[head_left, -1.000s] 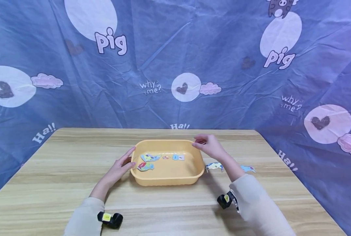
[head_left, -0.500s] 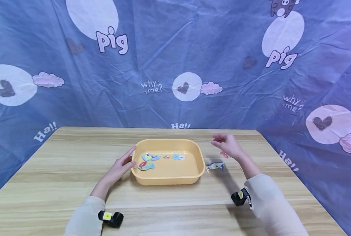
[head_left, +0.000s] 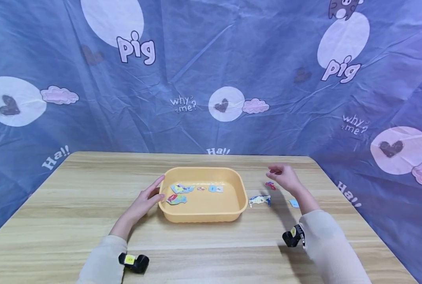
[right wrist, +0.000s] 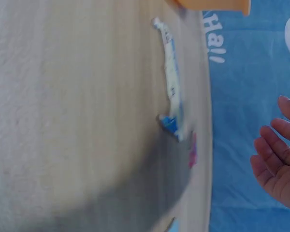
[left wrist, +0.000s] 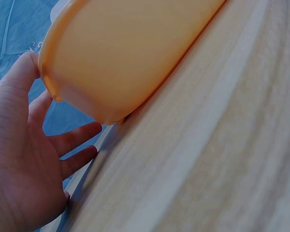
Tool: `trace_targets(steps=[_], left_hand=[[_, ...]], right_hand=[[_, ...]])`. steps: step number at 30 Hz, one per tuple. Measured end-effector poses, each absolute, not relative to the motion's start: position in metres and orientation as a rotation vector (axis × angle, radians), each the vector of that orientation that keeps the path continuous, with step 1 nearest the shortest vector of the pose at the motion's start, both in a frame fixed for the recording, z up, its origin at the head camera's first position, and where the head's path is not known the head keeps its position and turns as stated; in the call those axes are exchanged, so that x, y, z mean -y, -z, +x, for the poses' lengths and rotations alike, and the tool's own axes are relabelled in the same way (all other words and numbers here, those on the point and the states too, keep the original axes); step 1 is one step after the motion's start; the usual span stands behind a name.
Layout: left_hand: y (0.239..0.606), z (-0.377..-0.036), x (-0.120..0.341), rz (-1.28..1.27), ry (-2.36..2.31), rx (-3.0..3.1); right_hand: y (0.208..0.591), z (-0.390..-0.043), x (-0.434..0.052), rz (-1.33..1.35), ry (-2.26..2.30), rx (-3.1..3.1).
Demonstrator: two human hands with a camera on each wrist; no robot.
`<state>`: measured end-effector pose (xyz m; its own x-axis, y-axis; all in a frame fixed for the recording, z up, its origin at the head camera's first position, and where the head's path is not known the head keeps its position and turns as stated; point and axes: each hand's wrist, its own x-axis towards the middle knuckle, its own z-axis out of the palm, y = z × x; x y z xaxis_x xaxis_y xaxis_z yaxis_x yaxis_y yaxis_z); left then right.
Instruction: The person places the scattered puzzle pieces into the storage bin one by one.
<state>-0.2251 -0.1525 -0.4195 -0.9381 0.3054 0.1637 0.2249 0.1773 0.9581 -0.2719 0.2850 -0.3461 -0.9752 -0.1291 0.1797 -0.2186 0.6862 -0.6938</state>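
A pale orange plastic tray (head_left: 203, 217) stands on the table. My left hand (head_left: 142, 203) touches its left rim with thumb and index finger; in the left wrist view the other fingers are spread and off the tray. Inside lie flat picture cutouts: a red-and-green one (head_left: 177, 199), a blue-and-yellow one (head_left: 182, 189), a small one (head_left: 201, 188) and a blue-and-white one (head_left: 216, 189). Right of the tray, my right hand (head_left: 285, 178) hovers with loosely bent fingers and holds nothing. Just below it lies a small red cutout (head_left: 270, 185).
Beside the tray's right wall lies a white-and-blue cutout (head_left: 259, 200). Farther right, a light blue cutout (head_left: 294, 203) is partly covered by my right forearm. A blue printed cloth (head_left: 196, 134) hangs behind the wooden table (head_left: 203, 252).
My right hand has moved right from the tray's back right corner to above the small red cutout. My left hand keeps its place at the tray's rim.
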Motion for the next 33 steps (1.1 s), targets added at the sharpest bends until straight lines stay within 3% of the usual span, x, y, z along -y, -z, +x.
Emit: trace_targets(steps=[21, 33], left_hand=[[0.42, -0.225, 0.152, 0.529, -1.891, -2.354], [0.419, -0.225, 0.152, 0.516, -1.892, -2.357]], right_hand=[[0.394, -0.275, -0.308, 0.032, -1.196, 2.867], [0.399, -0.277, -0.309, 0.094, -0.997, 2.9]])
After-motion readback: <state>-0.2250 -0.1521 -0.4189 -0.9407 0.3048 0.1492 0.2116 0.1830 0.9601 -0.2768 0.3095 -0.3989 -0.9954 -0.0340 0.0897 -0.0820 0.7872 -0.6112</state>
